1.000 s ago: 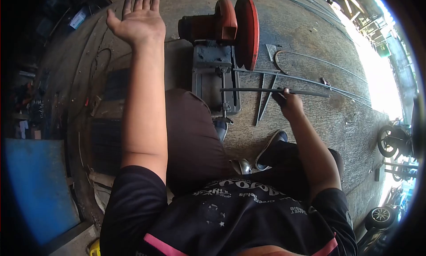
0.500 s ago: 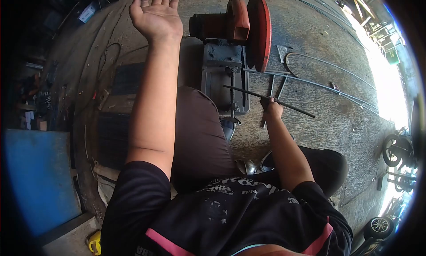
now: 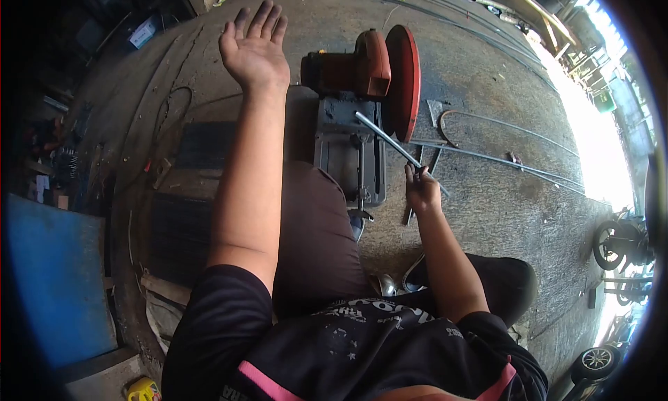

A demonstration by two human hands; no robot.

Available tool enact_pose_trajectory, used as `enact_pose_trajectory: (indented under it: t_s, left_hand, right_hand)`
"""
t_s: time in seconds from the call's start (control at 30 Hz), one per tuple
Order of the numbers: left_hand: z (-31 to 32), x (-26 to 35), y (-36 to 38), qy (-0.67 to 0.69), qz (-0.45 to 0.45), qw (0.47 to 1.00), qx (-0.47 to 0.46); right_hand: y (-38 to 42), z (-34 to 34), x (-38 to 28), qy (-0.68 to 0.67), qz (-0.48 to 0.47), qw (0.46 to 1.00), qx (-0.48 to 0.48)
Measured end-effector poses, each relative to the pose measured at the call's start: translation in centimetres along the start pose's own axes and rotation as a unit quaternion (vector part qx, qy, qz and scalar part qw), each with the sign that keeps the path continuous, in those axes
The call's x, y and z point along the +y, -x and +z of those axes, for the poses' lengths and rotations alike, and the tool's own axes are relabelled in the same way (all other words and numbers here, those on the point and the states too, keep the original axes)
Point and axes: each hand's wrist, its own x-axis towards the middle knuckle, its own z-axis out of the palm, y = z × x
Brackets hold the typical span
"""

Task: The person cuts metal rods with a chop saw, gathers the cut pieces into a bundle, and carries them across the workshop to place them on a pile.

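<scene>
My right hand (image 3: 422,189) grips a short metal rod (image 3: 390,139), which slants up and left, its far end over the grey base of the chop saw (image 3: 351,147). The saw's red blade guard (image 3: 404,81) and red motor housing (image 3: 348,70) stand raised above the base. My left hand (image 3: 254,50) is stretched out to the left of the motor, palm open and fingers spread, holding nothing. My knees, in brown trousers, are bent below the saw.
Long thin rods (image 3: 501,157) and a bent one (image 3: 480,119) lie on the concrete floor right of the saw. Dark mats (image 3: 198,147) lie to the left, a blue panel (image 3: 59,276) further left. Motorbike wheels (image 3: 616,244) stand at the right edge.
The rod in my right hand has swung from lying level across the saw to pointing up and left over its base. My right hand has drawn in. My left hand has dropped nearer the motor.
</scene>
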Motion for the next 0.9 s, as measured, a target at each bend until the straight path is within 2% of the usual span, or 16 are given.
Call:
enact_pose_trajectory:
  t_s: [0.03, 0.17, 0.2, 0.27, 0.47, 0.67, 0.9]
  left_hand:
    - [-0.1, 0.0, -0.1, 0.02, -0.008, 0.999, 0.026]
    - [1.4, -0.2, 1.1, 0.058, -0.045, 0.997, 0.036]
    - [2.3, -0.2, 1.8, 0.066, -0.037, 0.997, 0.028]
    - [3.9, -0.1, 3.3, 0.107, -0.094, 0.99, -0.018]
    - [9.1, 0.8, 8.0, 0.232, -0.203, 0.941, -0.142]
    - [10.5, 1.8, 8.9, 0.232, -0.199, 0.937, -0.171]
    - [10.2, 1.8, 8.3, 0.243, -0.196, 0.934, -0.174]
  right_hand:
    - [0.6, 1.0, 0.1, 0.002, 0.002, 0.999, -0.041]
    - [3.1, 4.7, 0.1, -0.024, 0.011, 0.992, -0.12]
    - [4.0, 5.8, 0.0, -0.024, 0.006, 0.991, -0.132]
    - [5.7, 8.2, -0.1, -0.029, 0.0, 0.981, -0.191]
    - [12.0, 13.9, -1.6, -0.029, -0.043, 0.974, -0.221]
    - [13.8, 15.1, -1.1, 0.01, -0.078, 0.976, -0.204]
    - [14.2, 14.7, -0.5, 0.023, -0.061, 0.974, -0.216]
